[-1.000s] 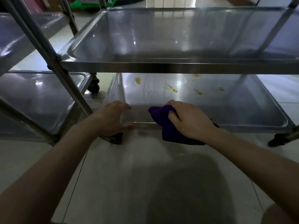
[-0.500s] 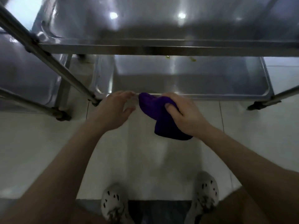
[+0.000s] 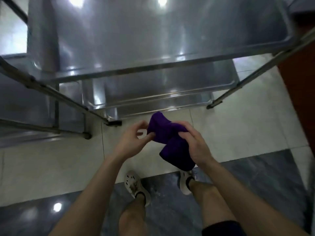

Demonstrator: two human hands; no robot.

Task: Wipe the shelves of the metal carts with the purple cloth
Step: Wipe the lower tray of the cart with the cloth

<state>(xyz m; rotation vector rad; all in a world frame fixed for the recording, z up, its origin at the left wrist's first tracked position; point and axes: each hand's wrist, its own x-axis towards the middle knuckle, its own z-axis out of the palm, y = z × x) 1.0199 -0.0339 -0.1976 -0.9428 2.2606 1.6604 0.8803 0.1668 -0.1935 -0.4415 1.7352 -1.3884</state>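
Observation:
I look straight down from a standing height. A bunched purple cloth (image 3: 167, 138) hangs in the air above the floor tiles, in front of the metal cart. My right hand (image 3: 194, 143) grips the cloth from the right. My left hand (image 3: 132, 139) pinches its left edge between thumb and fingertips. The cart's top shelf (image 3: 153, 40) fills the upper frame. Below it the front rims of the middle shelf (image 3: 170, 84) and the bottom shelf (image 3: 153, 106) show. Both hands are clear of the cart.
A second metal cart (image 3: 25, 103) stands at the left, its legs close to the first cart's front left leg (image 3: 109, 122). The first cart's right leg (image 3: 216, 101) slants across the pale tiles. A dark reddish panel (image 3: 300, 92) is at the right. My feet in white clogs (image 3: 136, 186) stand below.
I have risen from a crouch to standing, so the view now looks down on the top shelf. Both hands drew back from the bottom shelf, and my left hand took hold of the cloth.

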